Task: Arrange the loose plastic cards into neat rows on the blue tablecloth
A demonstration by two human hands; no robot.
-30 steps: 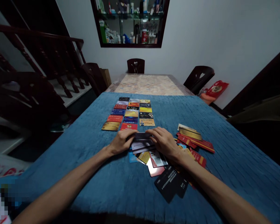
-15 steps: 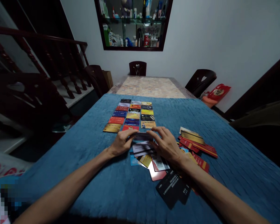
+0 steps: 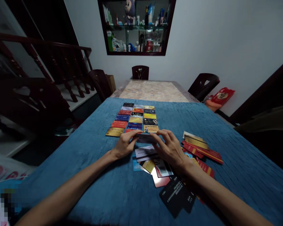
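Observation:
My left hand [image 3: 124, 145] and my right hand [image 3: 170, 148] pinch one dark plastic card [image 3: 145, 137] between their fingertips, just above the blue cloth [image 3: 89, 163]. Right behind the card lies a tidy grid of laid-out cards [image 3: 134, 119] in three columns. Under and before my hands a loose heap of cards [image 3: 155, 164] is spread face down and face up. More red and gold cards [image 3: 200, 147] lie scattered beside my right wrist, and a black card [image 3: 175, 194] lies nearest to me.
The blue cloth covers the near part of a long table; the bare marble-patterned top [image 3: 153, 91] shows beyond. Dark chairs [image 3: 140, 72] stand around it. A wooden stair railing [image 3: 49, 69] is at the left, a glass wall cabinet [image 3: 136, 28] ahead, and a red bag [image 3: 223, 95] at the right.
Both hands have carried the dark card forward off the heap towards the near edge of the card grid. The view has tilted slightly down.

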